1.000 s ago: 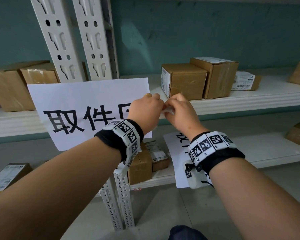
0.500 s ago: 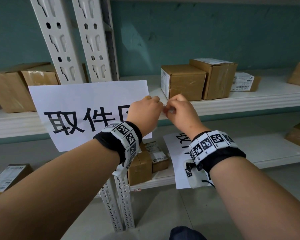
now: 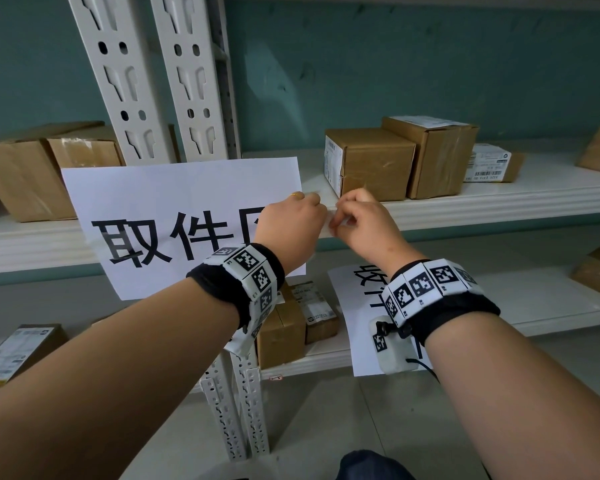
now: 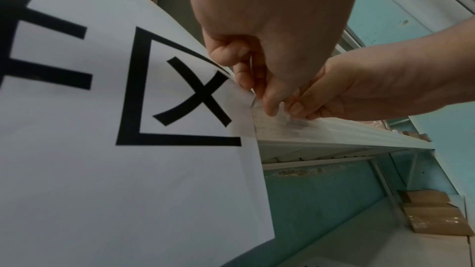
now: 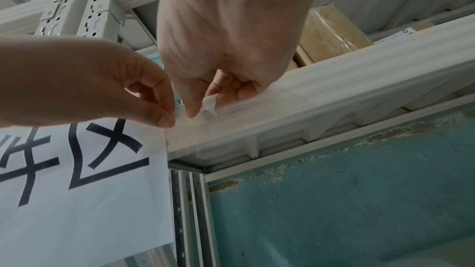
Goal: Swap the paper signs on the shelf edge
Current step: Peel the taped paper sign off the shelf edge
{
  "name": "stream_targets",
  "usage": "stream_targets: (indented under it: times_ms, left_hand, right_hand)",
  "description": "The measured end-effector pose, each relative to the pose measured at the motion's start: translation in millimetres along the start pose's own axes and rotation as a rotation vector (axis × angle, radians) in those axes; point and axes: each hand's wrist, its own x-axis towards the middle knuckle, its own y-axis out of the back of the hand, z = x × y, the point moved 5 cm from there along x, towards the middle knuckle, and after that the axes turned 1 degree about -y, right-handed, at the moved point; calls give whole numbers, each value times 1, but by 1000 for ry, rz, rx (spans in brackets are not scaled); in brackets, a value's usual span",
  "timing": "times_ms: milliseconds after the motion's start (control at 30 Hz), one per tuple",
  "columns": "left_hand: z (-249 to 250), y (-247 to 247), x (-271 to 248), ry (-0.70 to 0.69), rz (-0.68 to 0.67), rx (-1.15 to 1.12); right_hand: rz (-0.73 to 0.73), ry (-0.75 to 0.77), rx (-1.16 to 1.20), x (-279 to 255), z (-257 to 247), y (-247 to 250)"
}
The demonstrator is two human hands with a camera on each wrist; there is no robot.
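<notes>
The upper paper sign (image 3: pixel 174 202) with large black characters hangs on the white shelf edge (image 3: pixel 482 209). My left hand (image 3: pixel 291 226) pinches that sign's right edge (image 4: pixel 246 96) between thumb and fingers. Just beside it, my right hand (image 3: pixel 357 223) pinches the curled, lifted end of a clear tape strip (image 5: pixel 209 105) between thumb and forefinger; the rest of the strip lies stuck along the shelf edge (image 5: pixel 334 92). A second paper sign (image 3: pixel 357 327) hangs on the lower shelf's edge, partly hidden behind my right wrist.
Cardboard boxes (image 3: pixel 371 161) and a flat labelled parcel (image 3: pixel 489 164) stand on the upper shelf just behind my hands. More boxes (image 3: pixel 25 174) sit at the left. Perforated uprights (image 3: pixel 146 81) rise behind the sign. Small boxes (image 3: pixel 281 327) are on the lower shelf.
Almost nothing: both hands stay together at the upper sign's right edge, with the right fingers working slightly at the tape.
</notes>
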Motion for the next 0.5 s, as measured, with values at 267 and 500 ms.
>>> stream_targets:
  times_ms: [267, 500]
  left_hand:
    - [1, 1, -2, -18, 0, 29]
    - [2, 0, -1, -30, -3, 27]
  right_hand:
    - [-25, -7, -14, -1, 0, -1]
    - [-30, -25, 12, 0, 1, -1]
